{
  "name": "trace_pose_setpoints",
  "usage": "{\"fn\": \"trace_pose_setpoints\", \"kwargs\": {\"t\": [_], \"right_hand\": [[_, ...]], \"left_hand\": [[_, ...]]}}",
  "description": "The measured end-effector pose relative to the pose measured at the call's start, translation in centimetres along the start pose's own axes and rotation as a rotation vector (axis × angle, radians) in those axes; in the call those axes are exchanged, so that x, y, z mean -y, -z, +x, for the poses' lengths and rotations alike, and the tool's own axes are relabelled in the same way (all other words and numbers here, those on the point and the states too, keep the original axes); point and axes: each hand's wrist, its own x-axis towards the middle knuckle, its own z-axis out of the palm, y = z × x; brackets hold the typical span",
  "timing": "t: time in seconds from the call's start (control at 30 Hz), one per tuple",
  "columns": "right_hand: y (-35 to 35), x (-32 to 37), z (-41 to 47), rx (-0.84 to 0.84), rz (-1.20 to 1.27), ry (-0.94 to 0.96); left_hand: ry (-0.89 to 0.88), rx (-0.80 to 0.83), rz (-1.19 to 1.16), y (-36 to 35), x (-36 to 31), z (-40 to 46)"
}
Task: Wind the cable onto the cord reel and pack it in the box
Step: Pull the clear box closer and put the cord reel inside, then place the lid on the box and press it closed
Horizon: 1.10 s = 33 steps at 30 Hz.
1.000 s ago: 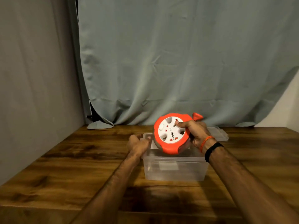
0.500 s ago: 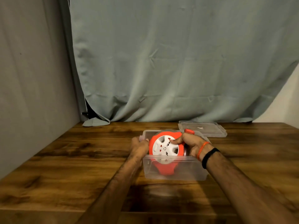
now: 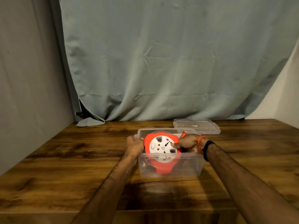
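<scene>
The orange cord reel (image 3: 161,152) sits inside the clear plastic box (image 3: 186,165), tilted so its white socket face (image 3: 162,147) looks up and toward the person, its lower orange rim showing through the near wall. The wound cable itself is hard to make out — only a dark bit shows low at the left of the box, behind the plastic. A small orange piece (image 3: 184,133) pokes up just past the reel at the far right, near the box's back rim.

The right hand (image 3: 188,142) reaches in over the right side of the box, fingers curled around the reel's right edge, thumb lying on the white face; it grips the reel. An orange thread band (image 3: 199,143) and a black band (image 3: 207,148) circle that wrist. The left hand (image 3: 135,145) is closed around the box's left rim, thumb hooked over the top edge, holding it.

The box stands on a dark wooden table (image 3: 80,159). Its clear lid (image 3: 196,126) lies flat just behind it, to the right — apart from the box. A pale grey-green curtain (image 3: 145,62) hangs behind the table, its hem resting on the wood at the far left
</scene>
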Motion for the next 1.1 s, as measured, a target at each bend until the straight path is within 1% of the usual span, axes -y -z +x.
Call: {"fn": "trace_pose_setpoints", "kwargs": {"t": [0.1, 0.17, 0.2, 0.3, 0.33, 0.37, 0.43, 0.5, 0.57, 0.6, 0.7, 0.8, 0.97, 1.1], "right_hand": [[1.3, -1.6, 1.8, -0.108, 0.009, 0.007], [0.5, -0.2, -0.4, -0.117, 0.068, 0.004], [0.1, 0.4, -1.6, -0.093, 0.048, 0.012], [-0.9, 2.4, -4.1, -0.004, -0.168, 0.038], [-0.7, 2.6, -4.5, 0.007, -0.165, 0.044], [-0.6, 2.7, -4.8, -0.012, -0.142, 0.052], [0.2, 2.6, -4.8, -0.077, -0.231, 0.069], [1.1, 2.8, -4.9, -0.117, -0.269, 0.116], [2.1, 2.9, -4.8, -0.141, -0.226, 0.149], [2.5, 3.1, -4.7, -0.159, -0.217, 0.176], [4.2, 3.5, -4.9, -0.223, -0.127, 0.273], [6.3, 2.9, -4.1, -0.275, -0.074, 0.307], [10.5, 0.6, -1.2, -0.367, -0.002, 0.264], [13.4, -1.3, 1.5, -0.42, -0.034, 0.192]], "left_hand": [[-0.005, 0.007, -0.006, 0.0, -0.1, -0.1], [-0.007, 0.005, -0.004, 0.1, -0.1, -0.1], [-0.008, 0.003, 0.003, 0.1, -0.2, -0.2], [-0.008, 0.006, 0.029, 0.4, -0.5, -0.5], [-0.002, 0.011, 0.037, 0.4, -0.7, -0.7], [0.005, 0.01, 0.05, 0.5, -1.0, -0.8], [0.0, -0.015, 0.107, 0.7, -1.7, -1.0], [-0.056, -0.077, 0.211, 0.8, -2.6, -1.3], [-0.137, -0.133, 0.304, 0.5, -3.7, -1.6], [-0.179, -0.132, 0.315, 0.3, -4.3, -1.7], [-0.275, -0.049, 0.274, -1.2, -6.0, -1.8], [-0.326, -0.034, 0.259, -3.6, -7.3, -1.4], [-0.313, 0.034, 0.313, -8.7, -9.1, 0.8], [-0.284, 0.097, 0.364, -12.5, -9.6, 3.3]]}}
